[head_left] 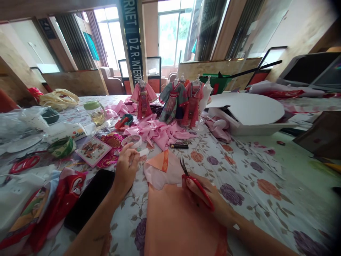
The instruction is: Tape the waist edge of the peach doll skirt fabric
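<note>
My left hand (128, 167) is closed at the near side of a white tape roll (136, 138), fingers on its rim. A short white strip (144, 152) sticks out by the fingertips. In my right hand (206, 188) is a pair of red-handled scissors (200, 190), blades slightly apart and pointing up and away. Beneath that hand lies a peach-orange fabric piece (170, 217), flat on the flowered tablecloth (255, 192). Across its far end rests pale sheer fabric (154, 174) with an orange patterned band (165, 160).
Small dress forms wear robes, including a pink robe (144, 101) and a green robe (170, 97). Pink fabric scraps (162, 132) lie before them. Left are a black phone (90, 199), a picture card (93, 151) and a lidded glass jar (96, 115). A white box (255, 129) stands right.
</note>
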Action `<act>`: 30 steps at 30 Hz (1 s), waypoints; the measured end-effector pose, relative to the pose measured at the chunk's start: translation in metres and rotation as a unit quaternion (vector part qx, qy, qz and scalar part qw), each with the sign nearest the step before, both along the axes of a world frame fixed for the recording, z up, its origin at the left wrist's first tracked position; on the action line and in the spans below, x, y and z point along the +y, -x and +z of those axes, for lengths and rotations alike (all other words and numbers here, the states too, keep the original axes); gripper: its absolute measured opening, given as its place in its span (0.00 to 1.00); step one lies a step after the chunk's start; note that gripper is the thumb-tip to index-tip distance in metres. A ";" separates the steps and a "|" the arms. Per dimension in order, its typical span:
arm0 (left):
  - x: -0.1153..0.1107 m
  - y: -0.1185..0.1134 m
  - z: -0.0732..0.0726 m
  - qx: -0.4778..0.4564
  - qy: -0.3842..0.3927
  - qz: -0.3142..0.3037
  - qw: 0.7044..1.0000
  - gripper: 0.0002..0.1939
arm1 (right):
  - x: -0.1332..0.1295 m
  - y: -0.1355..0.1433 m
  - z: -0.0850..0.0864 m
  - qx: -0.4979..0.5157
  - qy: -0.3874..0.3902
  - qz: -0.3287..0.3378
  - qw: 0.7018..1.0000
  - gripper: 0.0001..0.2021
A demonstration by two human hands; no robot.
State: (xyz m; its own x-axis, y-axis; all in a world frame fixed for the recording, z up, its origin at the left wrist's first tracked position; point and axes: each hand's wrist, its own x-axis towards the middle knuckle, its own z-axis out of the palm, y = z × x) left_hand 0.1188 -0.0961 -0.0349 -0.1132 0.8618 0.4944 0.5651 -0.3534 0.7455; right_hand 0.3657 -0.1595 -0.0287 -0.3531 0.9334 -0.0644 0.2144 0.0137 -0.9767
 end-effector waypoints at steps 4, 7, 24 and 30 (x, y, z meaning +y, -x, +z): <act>0.019 0.017 -0.012 0.012 0.010 0.057 0.998 0.09 | 0.000 0.003 -0.004 0.029 0.016 0.020 0.999 0.21; 0.021 0.021 -0.013 0.023 0.030 0.047 0.998 0.09 | 0.000 0.004 -0.005 0.047 0.023 0.030 0.998 0.21; -0.065 -0.061 0.000 -0.272 0.321 -0.334 0.843 0.17 | -0.003 0.011 0.000 0.180 0.040 -0.145 0.972 0.14; -0.060 -0.056 -0.004 -0.117 0.229 -0.237 0.937 0.16 | -0.006 0.011 0.001 0.076 0.008 -0.178 0.981 0.16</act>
State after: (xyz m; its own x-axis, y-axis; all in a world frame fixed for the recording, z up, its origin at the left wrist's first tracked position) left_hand 0.1752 -0.1556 -0.0387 0.2766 0.9584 0.0702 0.2279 -0.1364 0.9641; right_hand 0.3544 -0.1655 -0.0281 -0.0125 0.9985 -0.0528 0.0550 -0.0520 -0.9971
